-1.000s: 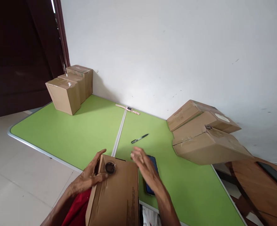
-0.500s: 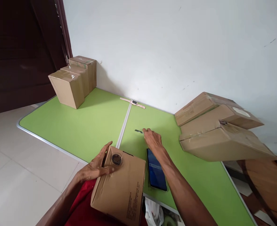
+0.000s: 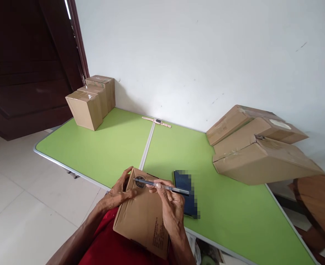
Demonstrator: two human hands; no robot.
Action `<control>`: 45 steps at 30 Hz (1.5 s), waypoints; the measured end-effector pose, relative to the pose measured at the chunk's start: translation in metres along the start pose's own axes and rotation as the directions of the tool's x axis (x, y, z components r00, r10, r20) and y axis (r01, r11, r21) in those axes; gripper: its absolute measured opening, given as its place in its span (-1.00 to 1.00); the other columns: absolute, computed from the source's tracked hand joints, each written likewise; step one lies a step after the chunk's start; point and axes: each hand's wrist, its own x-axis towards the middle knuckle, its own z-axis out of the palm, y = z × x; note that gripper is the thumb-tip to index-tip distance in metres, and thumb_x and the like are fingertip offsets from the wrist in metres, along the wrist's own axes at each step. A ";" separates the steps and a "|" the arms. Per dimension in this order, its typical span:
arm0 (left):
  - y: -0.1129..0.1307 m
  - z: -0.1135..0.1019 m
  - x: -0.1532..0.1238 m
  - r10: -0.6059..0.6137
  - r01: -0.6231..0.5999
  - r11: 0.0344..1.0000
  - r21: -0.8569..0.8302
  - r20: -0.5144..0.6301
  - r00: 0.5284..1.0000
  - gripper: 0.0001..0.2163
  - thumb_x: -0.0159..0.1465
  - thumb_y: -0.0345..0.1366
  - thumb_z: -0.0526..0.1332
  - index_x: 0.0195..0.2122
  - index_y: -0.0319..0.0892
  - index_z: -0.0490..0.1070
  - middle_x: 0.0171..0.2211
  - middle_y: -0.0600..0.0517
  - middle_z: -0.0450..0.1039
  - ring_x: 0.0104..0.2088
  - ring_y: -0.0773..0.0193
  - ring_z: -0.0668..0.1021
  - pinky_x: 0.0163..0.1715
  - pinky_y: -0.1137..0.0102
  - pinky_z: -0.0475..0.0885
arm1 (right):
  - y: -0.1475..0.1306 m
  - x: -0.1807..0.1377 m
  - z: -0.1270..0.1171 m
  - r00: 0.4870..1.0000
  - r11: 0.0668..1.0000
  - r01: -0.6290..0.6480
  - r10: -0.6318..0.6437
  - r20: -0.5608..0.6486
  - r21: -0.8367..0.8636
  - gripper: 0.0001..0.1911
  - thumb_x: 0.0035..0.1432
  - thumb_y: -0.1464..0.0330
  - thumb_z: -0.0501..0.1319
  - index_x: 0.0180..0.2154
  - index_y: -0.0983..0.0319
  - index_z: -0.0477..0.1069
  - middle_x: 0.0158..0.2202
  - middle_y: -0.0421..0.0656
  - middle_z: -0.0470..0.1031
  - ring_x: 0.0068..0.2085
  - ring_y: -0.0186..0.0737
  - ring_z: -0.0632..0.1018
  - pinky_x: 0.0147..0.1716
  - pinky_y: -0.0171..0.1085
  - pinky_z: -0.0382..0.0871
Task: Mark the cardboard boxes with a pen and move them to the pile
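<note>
A small cardboard box (image 3: 140, 217) with printed text rests tilted against my lap at the table's near edge. My left hand (image 3: 121, 193) grips its upper left corner, thumb on the top face and fingers over the side. Near that corner sits a dark round disc (image 3: 139, 181), partly covered by the pen. In my right hand (image 3: 169, 200) is a slim pen (image 3: 162, 186), pinched between thumb and fingers. Its tip points left, over or just past the disc; I cannot tell whether it touches the box.
On the green table (image 3: 118, 143) lie a phone (image 3: 188, 209), partly blurred, and a pink-strapped watch (image 3: 158, 121) by the wall. Several cardboard boxes (image 3: 87, 110) stand at the back left, more large cartons (image 3: 251, 158) at the right. A round wooden stool (image 3: 317, 206) is beyond the right edge.
My right hand has picked up the pen from the table and brought it left and down over the box. My left hand still holds the box.
</note>
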 end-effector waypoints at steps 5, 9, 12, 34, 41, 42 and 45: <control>0.001 0.001 0.001 -0.007 0.007 1.000 0.006 -0.005 1.000 -0.07 0.24 -0.08 0.39 0.54 -0.01 -0.08 0.43 -0.21 0.26 0.39 -0.19 0.36 0.29 -0.01 0.38 | -0.008 0.007 -0.001 0.998 0.999 0.037 -0.035 0.053 -0.033 -0.69 0.33 0.06 0.31 -0.19 0.16 0.58 -0.18 -0.04 0.69 -0.19 -0.03 0.70 -0.19 -0.12 0.61; 0.003 0.002 -0.002 -0.014 0.014 1.000 -0.008 -0.009 1.000 -0.13 0.28 -0.08 0.38 0.53 0.02 -0.04 0.44 -0.19 0.23 0.40 -0.19 0.35 0.28 0.02 0.40 | -0.010 0.010 -0.002 0.996 0.998 0.045 -0.041 0.081 -0.036 -0.69 0.33 0.06 0.31 -0.21 0.17 0.58 -0.21 -0.05 0.68 -0.29 -0.11 0.68 -0.26 -0.16 0.62; 0.003 0.003 -0.003 -0.036 0.035 0.998 -0.044 -0.024 0.999 -0.14 0.27 -0.10 0.41 0.52 0.02 0.00 0.45 -0.19 0.23 0.40 -0.20 0.35 0.29 0.02 0.38 | -0.008 0.010 -0.007 0.995 0.998 0.051 -0.049 0.083 -0.028 -0.67 0.33 0.05 0.32 -0.26 0.18 0.55 -0.34 -0.10 0.65 -0.45 -0.21 0.61 -0.40 -0.22 0.60; -0.004 -0.001 0.002 -0.049 0.047 0.995 -0.088 -0.020 0.999 -0.05 0.26 0.02 0.43 0.54 0.02 -0.09 0.42 -0.21 0.25 0.39 -0.22 0.36 0.32 -0.02 0.37 | 0.005 0.218 -0.015 0.921 0.538 -0.328 0.364 -0.137 -0.776 -0.69 0.42 0.21 0.30 0.10 0.22 0.49 0.08 -0.05 0.56 -0.04 -0.11 0.63 -0.04 -0.04 0.60; -0.016 -0.007 0.005 -0.040 0.040 0.994 -0.098 0.004 0.999 -0.07 0.29 0.05 0.40 0.54 0.04 -0.12 0.43 -0.20 0.23 0.39 -0.21 0.36 0.31 -0.01 0.37 | 0.018 0.220 -0.004 0.907 0.312 -0.282 0.394 -0.147 -0.907 -0.65 0.42 0.19 0.29 0.13 0.21 0.47 0.13 -0.03 0.54 0.03 -0.06 0.62 0.02 0.02 0.58; -0.017 -0.007 0.005 -0.037 0.036 0.994 -0.104 -0.001 0.999 -0.08 0.29 0.04 0.40 0.53 0.05 -0.12 0.43 -0.20 0.23 0.40 -0.20 0.36 0.32 0.00 0.37 | 0.016 0.218 -0.004 0.911 0.294 -0.272 0.385 -0.147 -0.916 -0.65 0.42 0.19 0.29 0.13 0.21 0.48 0.13 -0.03 0.54 0.02 -0.07 0.62 0.01 0.01 0.58; -0.017 -0.006 0.004 -0.019 0.019 0.993 -0.120 0.001 1.000 -0.08 0.29 0.03 0.41 0.53 0.04 -0.11 0.45 -0.18 0.21 0.43 -0.17 0.32 0.33 0.03 0.35 | 0.001 0.197 -0.011 0.931 0.253 -0.245 0.331 -0.154 -0.936 -0.65 0.44 0.16 0.26 0.12 0.21 0.47 0.07 -0.05 0.57 -0.05 -0.12 0.63 -0.04 -0.04 0.60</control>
